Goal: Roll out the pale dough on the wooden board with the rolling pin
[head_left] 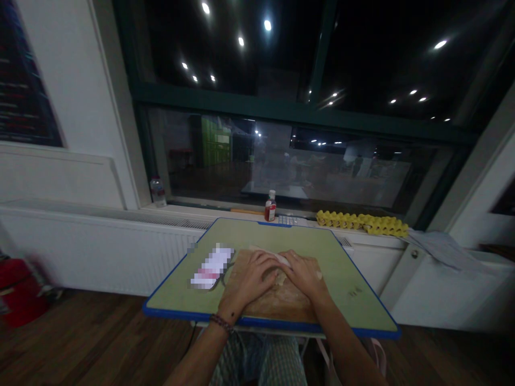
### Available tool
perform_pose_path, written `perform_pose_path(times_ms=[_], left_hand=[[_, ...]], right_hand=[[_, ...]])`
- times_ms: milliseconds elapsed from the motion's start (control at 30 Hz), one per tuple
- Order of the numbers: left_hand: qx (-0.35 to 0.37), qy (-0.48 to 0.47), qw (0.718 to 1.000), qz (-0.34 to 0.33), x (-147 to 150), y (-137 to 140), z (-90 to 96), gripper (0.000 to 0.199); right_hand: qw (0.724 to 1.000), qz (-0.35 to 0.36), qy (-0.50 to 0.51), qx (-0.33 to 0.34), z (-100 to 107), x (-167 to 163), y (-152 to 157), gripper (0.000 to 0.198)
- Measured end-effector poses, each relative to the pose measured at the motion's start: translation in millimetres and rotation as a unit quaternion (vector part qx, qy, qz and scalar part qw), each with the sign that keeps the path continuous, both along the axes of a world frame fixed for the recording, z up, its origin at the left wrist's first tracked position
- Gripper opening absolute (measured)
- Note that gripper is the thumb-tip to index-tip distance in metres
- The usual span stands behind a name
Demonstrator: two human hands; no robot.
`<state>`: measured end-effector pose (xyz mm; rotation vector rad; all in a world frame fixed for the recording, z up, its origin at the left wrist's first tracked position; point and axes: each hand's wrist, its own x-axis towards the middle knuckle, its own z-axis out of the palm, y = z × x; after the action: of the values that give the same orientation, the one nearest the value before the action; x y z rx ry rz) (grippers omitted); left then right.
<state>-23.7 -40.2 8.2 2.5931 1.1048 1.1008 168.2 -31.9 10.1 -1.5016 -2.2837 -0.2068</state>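
Note:
A pale, long roll (280, 259) lies slantwise on a brown wooden board (277, 310); I cannot tell whether it is dough or a rolling pin. My left hand (257, 276) bends over its left part, fingers pointing away from me. Over its right part lies my right hand (302, 274), with the fingers curved round it. Just on my side of the roll, between the hands, is a small pale lump (281, 277) that looks like dough. Both palms hide much of the roll and part of the board.
The board lies on a green, blue-edged folding table (341, 279). A lit phone (213, 268) is left of it. On the windowsill behind stand a small red-labelled bottle (270, 206), yellow egg trays (362, 223) and a clear bottle (158, 192). A red cylinder (22, 292) stands on the left floor.

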Motion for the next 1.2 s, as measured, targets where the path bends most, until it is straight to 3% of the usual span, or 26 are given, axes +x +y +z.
perform_pose_path(times_ms=[133, 500, 667, 767, 1000, 1200], left_hand=[[0.027, 0.011, 0.995, 0.099, -3, -3, 4.8, 0.025], [0.021, 0.053, 0.982, 0.179, -3, 8, -12.8, 0.026], [0.002, 0.088, 0.974, 0.207, -1, 12, -16.3, 0.031], [0.014, 0.107, 0.97, 0.217, 1, 12, -15.2, 0.033], [0.041, 0.164, 0.962, 0.216, 0, 12, -18.7, 0.04], [0.057, 0.203, 0.955, 0.206, -2, -3, -15.2, 0.041]], right_hand=[[0.998, 0.064, 0.003, -0.012, -6, -2, 4, 0.035], [0.991, 0.125, 0.034, -0.024, -6, -4, 5, 0.026], [0.998, 0.024, 0.053, 0.008, -2, -2, 6, 0.035], [1.0, -0.018, 0.02, -0.01, 0, -3, 8, 0.043], [0.997, -0.033, -0.017, -0.064, 3, -9, 8, 0.051], [0.999, -0.014, -0.029, -0.04, 1, -6, -9, 0.053]])
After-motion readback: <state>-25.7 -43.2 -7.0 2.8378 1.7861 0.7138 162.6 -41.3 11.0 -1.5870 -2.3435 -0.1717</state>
